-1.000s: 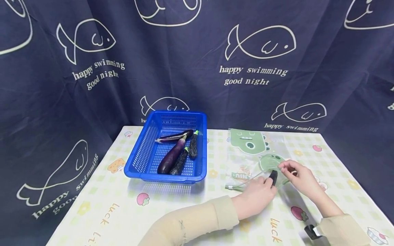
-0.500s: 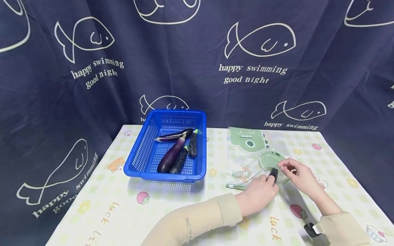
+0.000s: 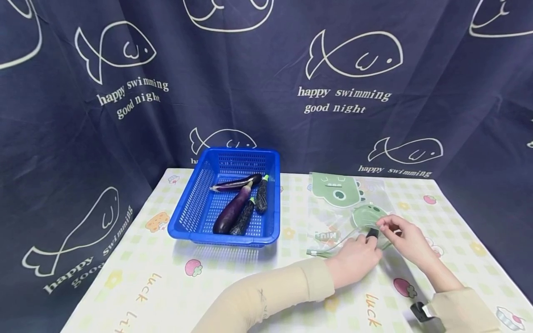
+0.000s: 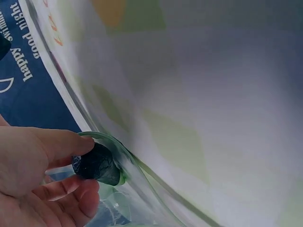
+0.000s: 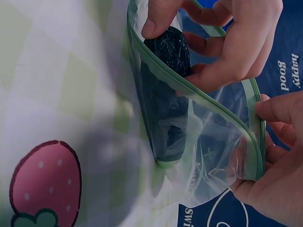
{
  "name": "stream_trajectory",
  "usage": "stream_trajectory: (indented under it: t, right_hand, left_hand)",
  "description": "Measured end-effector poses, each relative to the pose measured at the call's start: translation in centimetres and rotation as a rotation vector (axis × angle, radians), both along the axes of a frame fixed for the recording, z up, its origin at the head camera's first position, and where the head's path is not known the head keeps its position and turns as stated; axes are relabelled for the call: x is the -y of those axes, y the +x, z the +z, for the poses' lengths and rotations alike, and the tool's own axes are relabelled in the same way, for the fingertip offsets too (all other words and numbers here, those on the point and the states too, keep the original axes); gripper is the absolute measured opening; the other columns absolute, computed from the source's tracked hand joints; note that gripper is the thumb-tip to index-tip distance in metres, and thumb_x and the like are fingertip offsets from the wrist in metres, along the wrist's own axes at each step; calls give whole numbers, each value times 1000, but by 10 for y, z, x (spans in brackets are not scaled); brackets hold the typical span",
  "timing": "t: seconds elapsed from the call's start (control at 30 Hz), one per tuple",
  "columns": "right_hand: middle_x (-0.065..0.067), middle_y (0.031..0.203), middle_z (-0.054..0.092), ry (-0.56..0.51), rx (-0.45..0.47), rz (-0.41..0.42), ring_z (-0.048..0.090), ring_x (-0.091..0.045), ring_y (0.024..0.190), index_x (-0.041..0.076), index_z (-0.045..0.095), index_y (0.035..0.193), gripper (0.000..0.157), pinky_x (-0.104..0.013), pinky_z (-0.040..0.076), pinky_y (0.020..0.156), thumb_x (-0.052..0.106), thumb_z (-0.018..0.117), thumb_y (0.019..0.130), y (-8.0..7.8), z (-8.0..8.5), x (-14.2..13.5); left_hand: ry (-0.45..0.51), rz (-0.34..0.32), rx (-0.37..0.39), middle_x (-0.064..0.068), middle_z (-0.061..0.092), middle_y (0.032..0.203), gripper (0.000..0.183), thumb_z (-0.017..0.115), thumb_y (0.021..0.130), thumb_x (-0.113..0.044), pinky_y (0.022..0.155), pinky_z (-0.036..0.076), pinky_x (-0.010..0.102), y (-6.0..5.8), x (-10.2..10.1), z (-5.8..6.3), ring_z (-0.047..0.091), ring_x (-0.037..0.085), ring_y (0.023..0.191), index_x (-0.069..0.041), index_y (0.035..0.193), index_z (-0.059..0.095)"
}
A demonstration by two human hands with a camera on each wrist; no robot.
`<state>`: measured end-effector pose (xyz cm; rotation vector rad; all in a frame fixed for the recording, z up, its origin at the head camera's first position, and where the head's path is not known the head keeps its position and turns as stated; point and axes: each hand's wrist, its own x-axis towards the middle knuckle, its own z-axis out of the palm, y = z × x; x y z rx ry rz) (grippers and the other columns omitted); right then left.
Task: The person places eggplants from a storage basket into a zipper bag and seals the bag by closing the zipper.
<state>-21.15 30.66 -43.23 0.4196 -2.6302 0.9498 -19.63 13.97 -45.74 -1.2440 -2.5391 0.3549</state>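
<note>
A clear zip bag (image 3: pixel 337 192) with green dinosaur prints lies on the table at the right in the head view. My left hand (image 3: pixel 356 260) holds one end of a dark, wrinkled, cucumber-like vegetable (image 5: pixel 165 120) between thumb and fingers, at the bag's mouth. Most of its length is inside the bag, its light green tip inward, as the right wrist view shows. My right hand (image 3: pixel 407 238) pinches the bag's green zip edge (image 5: pixel 255 137), and the mouth gapes. The left wrist view shows the vegetable (image 4: pixel 97 163) under the thumb.
Left of the bag stands a blue plastic basket (image 3: pixel 183 236). In it lie a plump purple eggplant (image 3: pixel 233 210), a slim one (image 3: pixel 237 184) and two dark wrinkled vegetables (image 3: pixel 261 196) with green tips. A dark curtain (image 3: pixel 266 106) hangs behind the table (image 3: pixel 233 277).
My left hand has shifted slightly right and forward with the vegetable, and less of the dark end shows above its fingers. The right hand keeps its hold on the bag edge.
</note>
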Motion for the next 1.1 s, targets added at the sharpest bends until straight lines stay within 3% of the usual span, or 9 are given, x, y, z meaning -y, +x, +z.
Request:
stream_trajectory:
  t: [0.6, 0.87, 1.1]
  right_hand:
    - [-8, 83, 66, -6, -8, -22, 52, 4, 66, 7, 65, 94, 9, -18, 44, 54, 2, 63, 86, 2, 4, 3]
    - [-7, 82, 66, -13, -13, -11, 52, 4, 66, 7, 65, 94, 10, -18, 44, 55, 1, 63, 86, 4, 4, 3]
    - [-7, 83, 66, -10, -16, -7, 52, 4, 66, 7, 65, 94, 10, -18, 44, 55, 1, 63, 86, 3, 4, 3]
  left_hand:
    - [-94, 52, -110, -8, 52, 115, 21, 46, 98, -30, 63, 44, 17, -9, -10, -3, 50, 6, 88, -34, 114, 59]
    - [-86, 42, -96, -9, 51, 107, 19, 45, 98, -31, 68, 43, 18, -7, -7, -3, 48, 6, 88, -35, 112, 58]
    - [-87, 4, -12, -10, 51, 110, 23, 50, 97, -32, 67, 41, 18, 1, 5, 9, 46, 6, 89, -34, 119, 57]
